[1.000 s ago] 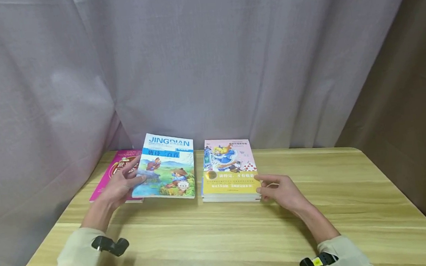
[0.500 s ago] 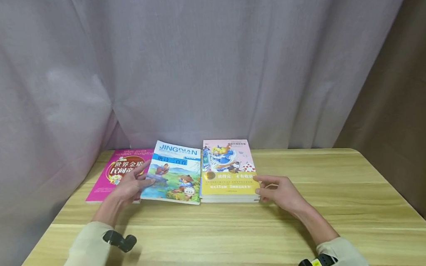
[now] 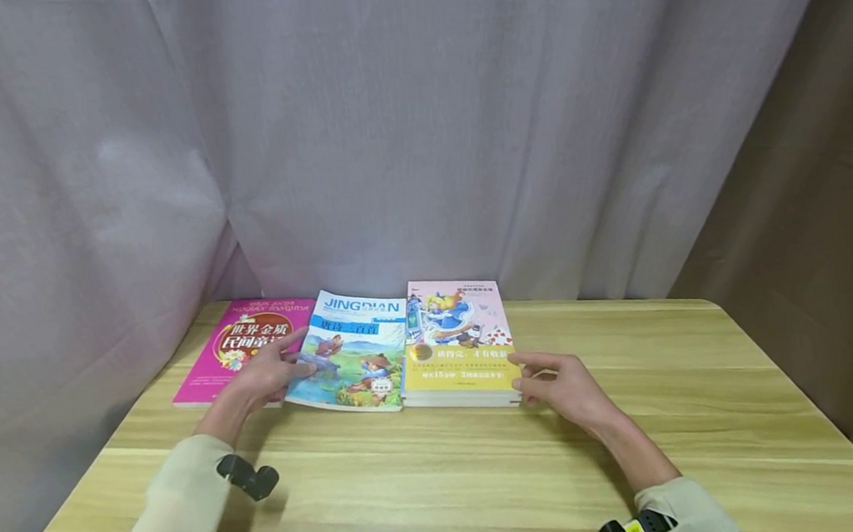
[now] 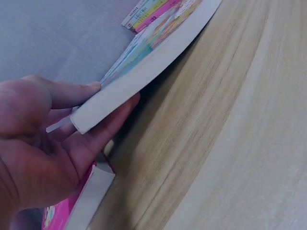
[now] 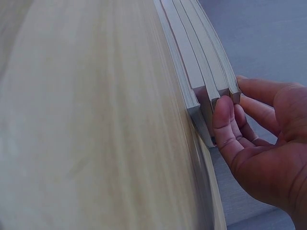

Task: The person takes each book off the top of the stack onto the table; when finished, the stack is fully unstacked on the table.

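A blue-and-white paperback book with a riverside picture lies between a magenta book and a stack of books. My left hand pinches its left edge, thumb on the cover and fingers underneath. In the left wrist view that edge of the paperback book is raised off the table and the book bends. Its right edge is close against the stack. My right hand rests at the stack's right side near the front corner. In the right wrist view, the fingertips touch the edges of the stacked books.
The wooden table extends in front and to the right. A grey curtain hangs behind the books and along the left side. The magenta book lies flat under my left wrist area, partly covered by the hand.
My left hand has moved right and down with the blue-and-white paperback book, bringing it beside the stack and lower to the table. More of the magenta book shows. The right hand stays in place.
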The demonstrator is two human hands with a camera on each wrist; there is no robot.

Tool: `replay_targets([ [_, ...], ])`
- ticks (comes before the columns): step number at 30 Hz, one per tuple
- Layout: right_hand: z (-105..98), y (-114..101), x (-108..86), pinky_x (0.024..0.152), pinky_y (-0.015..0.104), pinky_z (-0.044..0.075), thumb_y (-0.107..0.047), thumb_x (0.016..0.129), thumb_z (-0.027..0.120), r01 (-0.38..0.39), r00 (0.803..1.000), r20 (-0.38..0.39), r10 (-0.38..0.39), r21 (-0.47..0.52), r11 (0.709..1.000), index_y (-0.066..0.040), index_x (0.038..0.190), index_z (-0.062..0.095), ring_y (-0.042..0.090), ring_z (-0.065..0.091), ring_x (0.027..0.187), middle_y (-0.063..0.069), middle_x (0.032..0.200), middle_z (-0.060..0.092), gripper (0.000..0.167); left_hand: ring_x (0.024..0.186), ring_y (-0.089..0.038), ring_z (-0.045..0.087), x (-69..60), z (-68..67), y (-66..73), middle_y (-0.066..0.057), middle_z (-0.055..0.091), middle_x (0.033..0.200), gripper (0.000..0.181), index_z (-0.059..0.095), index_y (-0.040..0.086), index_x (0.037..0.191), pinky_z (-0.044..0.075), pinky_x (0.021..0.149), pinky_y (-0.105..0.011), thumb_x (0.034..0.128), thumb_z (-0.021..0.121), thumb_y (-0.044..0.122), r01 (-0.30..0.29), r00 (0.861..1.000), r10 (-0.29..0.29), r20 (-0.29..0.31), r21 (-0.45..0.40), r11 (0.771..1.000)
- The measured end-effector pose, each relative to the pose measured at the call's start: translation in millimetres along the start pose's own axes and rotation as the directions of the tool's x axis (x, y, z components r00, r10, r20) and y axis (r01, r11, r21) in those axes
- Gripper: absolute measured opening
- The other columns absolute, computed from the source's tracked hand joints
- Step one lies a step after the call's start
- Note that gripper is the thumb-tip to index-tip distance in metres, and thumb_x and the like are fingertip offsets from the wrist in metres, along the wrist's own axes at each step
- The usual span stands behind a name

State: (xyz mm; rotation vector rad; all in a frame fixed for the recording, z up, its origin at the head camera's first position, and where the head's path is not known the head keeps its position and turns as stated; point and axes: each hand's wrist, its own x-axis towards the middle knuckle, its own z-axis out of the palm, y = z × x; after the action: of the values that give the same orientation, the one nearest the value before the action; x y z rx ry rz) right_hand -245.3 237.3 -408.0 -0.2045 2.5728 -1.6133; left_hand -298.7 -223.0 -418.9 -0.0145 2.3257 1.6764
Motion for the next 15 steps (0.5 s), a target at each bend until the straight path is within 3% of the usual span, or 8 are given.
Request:
replay_targets([
  [5,0,0,-1.3,0.074,0.032,0.064,-0.010,0.097,0.076,0.005,1.000,0.002,-0.005,-0.002,1.000,0.004,0.146,0.060,0.018,0.071,0.084,0.014,0.106,0.065,0.053,0.049,-0.006,0.034,-0.2,2.0,4.4,-0.040,0.042,0.156,0.082,0.022,0.018,0.170,0.032,0.044,-0.021,0.1018,0.065,0.007,-0.003,1.000,0.005,-0.018,0.087,0.996],
  [9,0,1,-0.6,0.074,0.031,0.064,-0.009,0.096,0.075,0.003,1.000,0.002,-0.003,-0.008,1.000,0.004,0.145,0.060,0.018,0.071,0.084,0.013,0.104,0.065,0.052,0.076,-0.019,0.064,-1.6,3.5,9.1,-0.040,0.043,0.154,0.082,0.023,0.014,0.169,0.048,0.057,-0.024,0.1005,0.067,0.007,-0.011,0.999,0.018,-0.037,0.174,0.985],
  [12,0,1,-0.4,0.074,0.031,0.064,-0.009,0.096,0.075,0.005,1.000,0.002,-0.005,-0.006,1.000,0.004,0.144,0.061,0.018,0.071,0.083,0.013,0.104,0.065,0.052,0.103,-0.030,0.071,-2.9,4.0,13.4,-0.041,0.048,0.150,0.083,0.025,0.010,0.168,0.060,0.073,-0.032,0.0991,0.070,0.008,-0.017,0.998,0.031,-0.054,0.245,0.969],
  [15,-1,1,-0.6,0.074,0.031,0.064,-0.009,0.096,0.075,0.009,1.000,0.006,-0.009,-0.004,1.000,0.004,0.144,0.061,0.018,0.071,0.084,0.013,0.104,0.065,0.052,0.095,-0.029,0.072,-3.8,4.1,16.8,-0.038,0.055,0.141,0.082,0.028,0.008,0.167,0.063,0.075,-0.035,0.0976,0.073,0.009,-0.011,0.997,0.034,-0.072,0.300,0.954],
])
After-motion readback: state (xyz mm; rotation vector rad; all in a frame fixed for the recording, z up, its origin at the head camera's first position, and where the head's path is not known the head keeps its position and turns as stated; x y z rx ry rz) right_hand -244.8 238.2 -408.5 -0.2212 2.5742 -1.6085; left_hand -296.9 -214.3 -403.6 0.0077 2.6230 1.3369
